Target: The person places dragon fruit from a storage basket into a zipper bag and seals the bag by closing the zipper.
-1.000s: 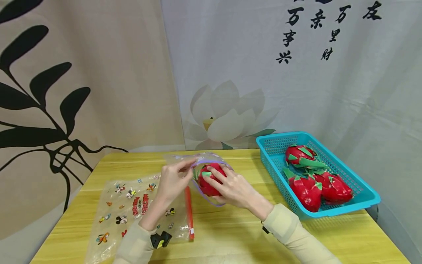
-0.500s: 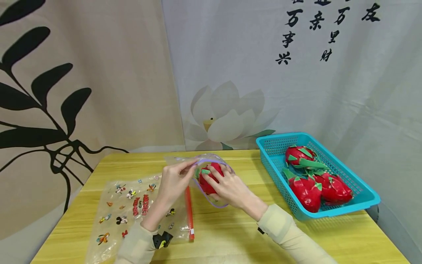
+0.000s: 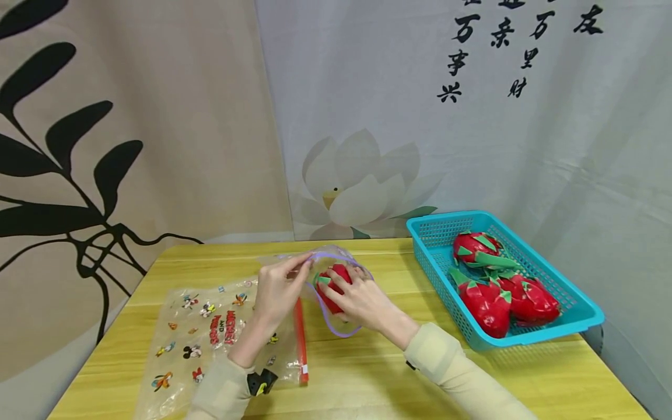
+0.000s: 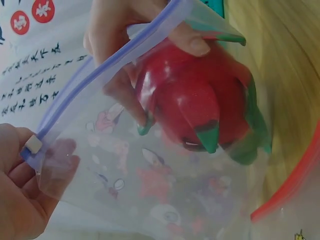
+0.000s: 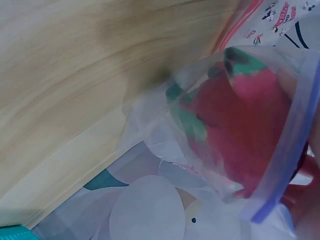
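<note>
A clear zip bag (image 4: 150,200) with a purple zip edge is held open over the table. My left hand (image 3: 279,287) pinches the bag's edge by the white slider (image 4: 33,144). My right hand (image 3: 362,296) reaches into the mouth, its fingers curled round a red dragon fruit (image 3: 336,286) with green-tipped scales. In the left wrist view, the fruit (image 4: 200,95) shows through the plastic, thumb and fingers on opposite sides of it. The right wrist view also has the fruit (image 5: 240,125) behind the plastic, most of the hand hidden at the right edge.
A second clear bag (image 3: 210,344), with cartoon prints and a red zip edge (image 3: 301,344), lies flat at the left under my left forearm. At the right, a blue basket (image 3: 525,344) holds several more dragon fruits (image 3: 485,306). A printed curtain (image 3: 357,116) hangs behind the wooden table (image 3: 367,373).
My right hand has moved slightly left and deeper into the bag with the dragon fruit. The purple-edged mouth now rings the fruit and fingers more widely. My left hand keeps its pinch.
</note>
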Tool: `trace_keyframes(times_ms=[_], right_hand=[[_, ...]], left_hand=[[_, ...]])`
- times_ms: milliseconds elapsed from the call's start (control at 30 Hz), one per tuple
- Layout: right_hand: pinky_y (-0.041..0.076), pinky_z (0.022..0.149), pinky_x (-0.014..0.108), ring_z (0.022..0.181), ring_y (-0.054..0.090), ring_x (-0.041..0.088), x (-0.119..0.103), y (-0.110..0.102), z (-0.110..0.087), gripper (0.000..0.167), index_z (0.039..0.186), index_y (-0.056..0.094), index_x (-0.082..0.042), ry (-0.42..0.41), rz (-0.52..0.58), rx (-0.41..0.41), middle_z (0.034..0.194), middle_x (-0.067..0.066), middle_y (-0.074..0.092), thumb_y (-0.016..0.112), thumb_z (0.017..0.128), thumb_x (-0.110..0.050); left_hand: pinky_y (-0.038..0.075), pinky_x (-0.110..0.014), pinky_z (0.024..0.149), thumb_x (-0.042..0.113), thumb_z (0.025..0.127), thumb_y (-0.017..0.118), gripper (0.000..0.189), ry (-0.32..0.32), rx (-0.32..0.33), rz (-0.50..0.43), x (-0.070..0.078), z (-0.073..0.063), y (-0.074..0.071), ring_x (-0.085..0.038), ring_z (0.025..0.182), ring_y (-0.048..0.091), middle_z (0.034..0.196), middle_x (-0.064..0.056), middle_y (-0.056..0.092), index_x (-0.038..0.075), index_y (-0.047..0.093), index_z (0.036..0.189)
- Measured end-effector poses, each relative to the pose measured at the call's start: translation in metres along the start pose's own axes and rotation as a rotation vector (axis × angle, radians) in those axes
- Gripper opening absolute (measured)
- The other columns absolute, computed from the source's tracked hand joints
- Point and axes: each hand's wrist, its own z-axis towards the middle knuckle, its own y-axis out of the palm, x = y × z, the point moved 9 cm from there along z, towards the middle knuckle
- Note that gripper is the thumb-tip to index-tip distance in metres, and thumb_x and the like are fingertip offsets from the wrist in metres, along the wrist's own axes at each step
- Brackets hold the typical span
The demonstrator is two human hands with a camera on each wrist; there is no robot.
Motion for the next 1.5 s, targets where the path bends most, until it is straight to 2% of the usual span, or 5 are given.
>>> trace_keyframes(times_ms=[167,433,1067,1267,1500], right_hand=[[0.06,0.076,0.037,0.106,0.061,0.032,-0.004,0.004,-0.006,0.067,0.125,0.057,-0.023,-0.014,0.028,-0.054,0.127,0.006,0.061,0.08,0.069,-0.051],[0.059,0.079,0.035,0.114,0.059,0.033,-0.011,0.017,-0.015,0.073,0.132,0.054,-0.021,-0.012,0.082,-0.198,0.135,0.009,0.056,0.086,0.066,-0.031],[0.06,0.079,0.033,0.113,0.06,0.031,-0.01,0.02,-0.011,0.077,0.134,0.052,-0.018,0.047,0.054,-0.195,0.135,0.009,0.057,0.085,0.065,-0.024],[0.059,0.068,0.029,0.09,0.064,0.024,-0.008,0.021,-0.009,0.079,0.133,0.053,-0.015,0.076,0.042,-0.163,0.132,0.01,0.057,0.086,0.061,-0.022],[0.048,0.04,0.022,0.06,0.059,0.016,-0.003,0.025,-0.002,0.064,0.131,0.056,-0.014,0.158,-0.021,-0.156,0.123,0.007,0.062,0.078,0.072,-0.023]], left_hand=[[0.057,-0.015,0.061,-0.007,0.081,0.068,0.016,0.018,0.001,-0.003,0.002,-0.001,0.002,-0.024,0.069,0.073,0.088,-0.021,0.073,-0.007,0.072,0.097],[0.059,-0.021,0.062,-0.004,0.082,0.068,0.018,-0.012,-0.05,0.024,0.001,-0.004,0.01,-0.022,0.071,0.073,0.091,-0.02,0.073,-0.005,0.072,0.099],[0.058,-0.018,0.06,-0.003,0.081,0.07,0.016,-0.013,-0.048,0.044,-0.001,-0.004,0.007,-0.023,0.069,0.073,0.087,-0.02,0.073,-0.006,0.072,0.096],[0.056,-0.016,0.06,-0.004,0.08,0.07,0.016,0.016,-0.046,0.052,0.003,-0.003,0.007,-0.024,0.07,0.073,0.088,-0.021,0.073,-0.005,0.073,0.095],[0.056,-0.014,0.061,-0.003,0.08,0.07,0.015,0.025,-0.058,0.046,0.008,-0.003,0.008,-0.024,0.073,0.073,0.091,-0.021,0.073,-0.005,0.073,0.095]])
